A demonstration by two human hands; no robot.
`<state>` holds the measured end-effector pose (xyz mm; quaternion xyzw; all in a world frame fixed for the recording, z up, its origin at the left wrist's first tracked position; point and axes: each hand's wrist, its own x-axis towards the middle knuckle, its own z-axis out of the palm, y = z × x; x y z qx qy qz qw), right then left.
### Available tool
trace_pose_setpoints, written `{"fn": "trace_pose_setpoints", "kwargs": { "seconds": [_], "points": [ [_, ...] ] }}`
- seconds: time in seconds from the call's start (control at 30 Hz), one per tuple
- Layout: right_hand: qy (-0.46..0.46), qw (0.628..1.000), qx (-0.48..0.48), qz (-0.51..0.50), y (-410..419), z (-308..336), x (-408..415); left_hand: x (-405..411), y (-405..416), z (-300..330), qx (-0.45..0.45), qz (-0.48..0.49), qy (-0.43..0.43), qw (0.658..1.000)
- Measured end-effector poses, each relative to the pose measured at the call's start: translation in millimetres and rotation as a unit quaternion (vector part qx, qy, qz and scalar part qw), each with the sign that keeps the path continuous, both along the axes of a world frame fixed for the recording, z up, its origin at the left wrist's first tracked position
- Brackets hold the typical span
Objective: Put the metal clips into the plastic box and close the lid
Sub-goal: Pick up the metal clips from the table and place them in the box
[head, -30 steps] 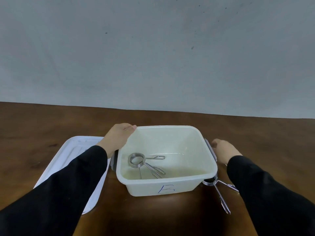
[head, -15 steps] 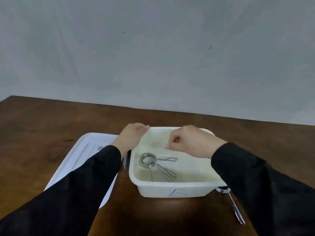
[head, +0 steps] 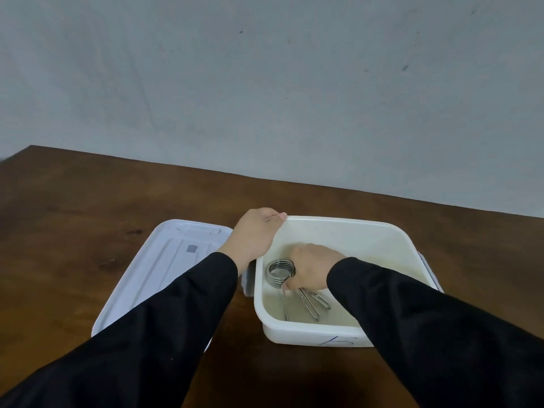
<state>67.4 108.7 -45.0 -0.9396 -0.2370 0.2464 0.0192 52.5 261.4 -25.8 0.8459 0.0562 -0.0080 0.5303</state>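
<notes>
A person's right hand [head: 312, 267] reaches down inside the white plastic box [head: 347, 334], fingers curled around the coiled end of the metal clips [head: 281, 272] lying on the box floor, their long wire handles trailing toward the near wall. The left hand [head: 256, 237] clasps the box's far-left corner, thumb and fingers folded over the rim, holding it steady on the dark wooden table [head: 88, 207].

Half a second earlier the right hand hovered above the open box, loosely closed, and a second ago it rested outside the right wall near a clip lying on the table. That clip, seen by the box's near-right corner in both earlier views, is now hidden behind the right sleeve [head: 426, 328]; whether it remains on the table cannot be told.

The move into the box suggests the person is settling or shifting the clips already inside, perhaps making room. The lid [head: 164, 266] lies flat on the table just left of the box, partly covered by the left sleeve [head: 141, 334], untouched. Judged from this, the loading step is under way and closing has not begun.
</notes>
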Motion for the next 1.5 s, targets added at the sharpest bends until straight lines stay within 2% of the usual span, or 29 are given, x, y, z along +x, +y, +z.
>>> {"fn": "trace_pose_setpoints", "kwargs": {
  "seconds": [0.17,0.47,0.67,1.03,1.33,1.5],
  "points": [
    [-0.031,0.999,-0.01,-0.022,9.7,2.7,-8.6,0.3,-0.7,0.0,0.013,-0.001,0.002,1.0],
    [-0.004,0.999,-0.01,-0.05,17.2,-4.6,-20.7,1.2,0.1,-3.1,0.013,0.0,0.001,1.0],
    [-0.018,0.998,-0.004,-0.058,19.7,-8.5,-21.0,1.7,-0.1,-3.8,0.014,-0.002,0.011,1.0],
    [-0.028,0.998,-0.044,-0.031,37.8,-8.1,-11.7,1.4,-1.8,-3.2,0.023,0.006,0.004,1.0],
    [-0.002,0.997,0.027,-0.073,31.9,-1.2,-12.3,0.6,-1.4,-2.8,0.028,0.009,0.008,1.0],
    [-0.001,0.997,0.012,-0.075,32.1,2.1,-15.8,-0.1,-1.5,-1.4,0.03,0.007,0.005,1.0]
  ]
}}
